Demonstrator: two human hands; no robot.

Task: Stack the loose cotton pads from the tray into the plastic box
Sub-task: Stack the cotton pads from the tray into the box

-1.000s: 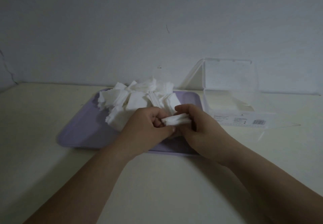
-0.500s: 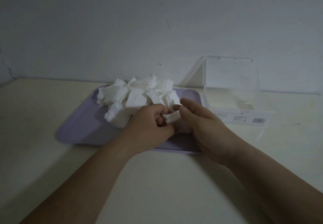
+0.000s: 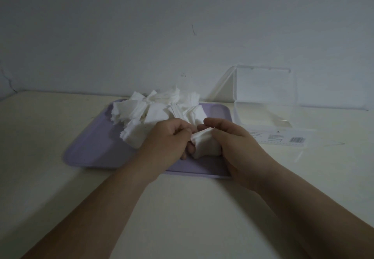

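Squaring a small bundle of cotton pads (image 3: 203, 143) looked like the step: both grips held it just over the tray (image 3: 91, 149), probably so it would go into the plastic box (image 3: 263, 117) as one neat stack. Left grip (image 3: 168, 137) was curled, pinching the bundle's left end. Right grip (image 3: 232, 139) wrapped its right side. Loose pile (image 3: 153, 111) lay at 11 o'clock from the hands, and the box, lid up, at 2 o'clock on the counter (image 3: 182, 208). Forearms converged, wrists low.

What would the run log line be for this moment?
left hand: pinches pad bundle | right hand: grips same bundle | bundle: over tray | pile: on tray | box: open, lid up
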